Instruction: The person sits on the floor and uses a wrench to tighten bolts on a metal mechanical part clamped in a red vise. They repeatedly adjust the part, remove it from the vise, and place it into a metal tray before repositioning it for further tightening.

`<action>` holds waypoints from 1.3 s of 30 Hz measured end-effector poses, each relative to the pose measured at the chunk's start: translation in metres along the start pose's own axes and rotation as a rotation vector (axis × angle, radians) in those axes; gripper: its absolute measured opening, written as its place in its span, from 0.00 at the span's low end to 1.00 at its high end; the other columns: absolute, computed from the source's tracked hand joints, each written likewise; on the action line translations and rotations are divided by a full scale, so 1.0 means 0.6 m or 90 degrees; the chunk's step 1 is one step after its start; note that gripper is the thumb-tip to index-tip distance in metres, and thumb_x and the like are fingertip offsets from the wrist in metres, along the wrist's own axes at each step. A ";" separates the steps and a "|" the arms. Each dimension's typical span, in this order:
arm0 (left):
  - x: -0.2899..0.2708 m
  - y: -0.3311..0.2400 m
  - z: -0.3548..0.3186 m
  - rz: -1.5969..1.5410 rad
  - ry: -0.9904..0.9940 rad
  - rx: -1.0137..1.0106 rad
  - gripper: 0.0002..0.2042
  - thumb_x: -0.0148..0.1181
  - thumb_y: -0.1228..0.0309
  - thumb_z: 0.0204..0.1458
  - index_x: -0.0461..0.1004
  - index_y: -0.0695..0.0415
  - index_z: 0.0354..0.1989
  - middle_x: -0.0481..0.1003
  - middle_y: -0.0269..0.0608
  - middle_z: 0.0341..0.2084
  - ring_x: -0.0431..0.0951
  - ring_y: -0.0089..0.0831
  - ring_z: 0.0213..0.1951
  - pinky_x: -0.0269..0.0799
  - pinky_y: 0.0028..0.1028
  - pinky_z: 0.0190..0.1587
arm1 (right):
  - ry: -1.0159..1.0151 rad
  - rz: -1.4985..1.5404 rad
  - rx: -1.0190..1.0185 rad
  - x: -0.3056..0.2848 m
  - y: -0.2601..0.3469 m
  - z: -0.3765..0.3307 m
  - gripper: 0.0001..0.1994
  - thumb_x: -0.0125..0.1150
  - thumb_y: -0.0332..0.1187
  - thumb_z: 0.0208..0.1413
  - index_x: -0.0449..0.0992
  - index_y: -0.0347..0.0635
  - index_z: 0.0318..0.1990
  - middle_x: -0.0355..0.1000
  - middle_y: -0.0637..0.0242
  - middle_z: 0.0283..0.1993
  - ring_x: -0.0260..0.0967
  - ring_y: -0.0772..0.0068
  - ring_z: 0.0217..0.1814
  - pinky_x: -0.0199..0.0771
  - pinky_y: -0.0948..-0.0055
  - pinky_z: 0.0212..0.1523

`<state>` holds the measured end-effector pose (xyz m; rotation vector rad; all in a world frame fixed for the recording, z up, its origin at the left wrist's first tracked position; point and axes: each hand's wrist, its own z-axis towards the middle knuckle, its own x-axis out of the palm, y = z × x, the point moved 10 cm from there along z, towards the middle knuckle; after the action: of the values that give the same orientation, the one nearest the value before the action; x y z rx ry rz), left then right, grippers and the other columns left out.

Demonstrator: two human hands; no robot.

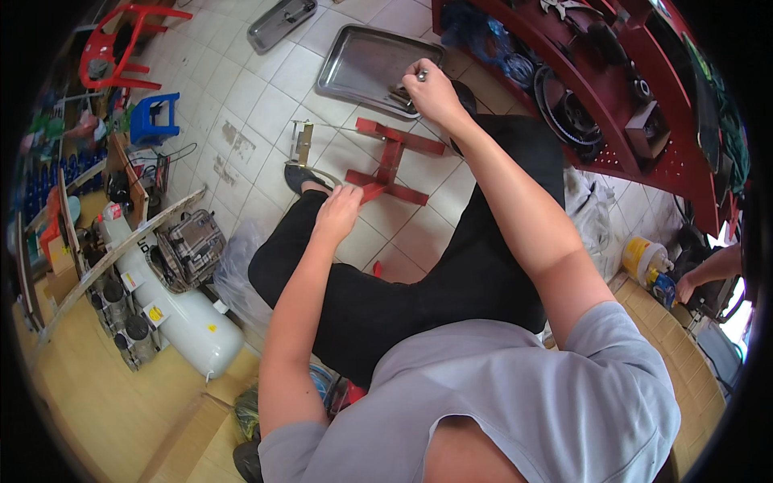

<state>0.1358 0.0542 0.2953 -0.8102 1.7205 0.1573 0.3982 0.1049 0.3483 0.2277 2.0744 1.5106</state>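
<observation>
Two hands are seen at work. A small metal tool is pinched in the right hand, fingers clamped on it, at the near rim of a steel tray on the floor; its axis cannot be told. The right arm is stretched forward. The left hand is rested on the knee beside a red stand, fingers loosely together.

The support surface is a floor of pale square tiles. A red steel stand lies on it and serves as the landmark. Directly beyond the stand rests a large metal tray; a smaller tray lies farther beyond, to the left. A blue stool and a red chair stand well left of the stand.
</observation>
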 end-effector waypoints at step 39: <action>0.010 0.074 -0.038 -0.395 0.001 -0.248 0.25 0.58 0.54 0.50 0.71 0.65 0.47 0.75 0.54 0.40 0.76 0.43 0.44 0.70 0.33 0.47 | 0.454 -0.756 -0.106 0.111 -0.197 -0.179 0.11 0.51 0.30 0.49 0.73 0.31 0.36 0.75 0.49 0.37 0.75 0.54 0.40 0.76 0.60 0.37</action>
<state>0.0909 0.0733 0.2837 -1.5914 1.3803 0.0659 0.3078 0.0045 0.2401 -1.5169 1.8488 0.9855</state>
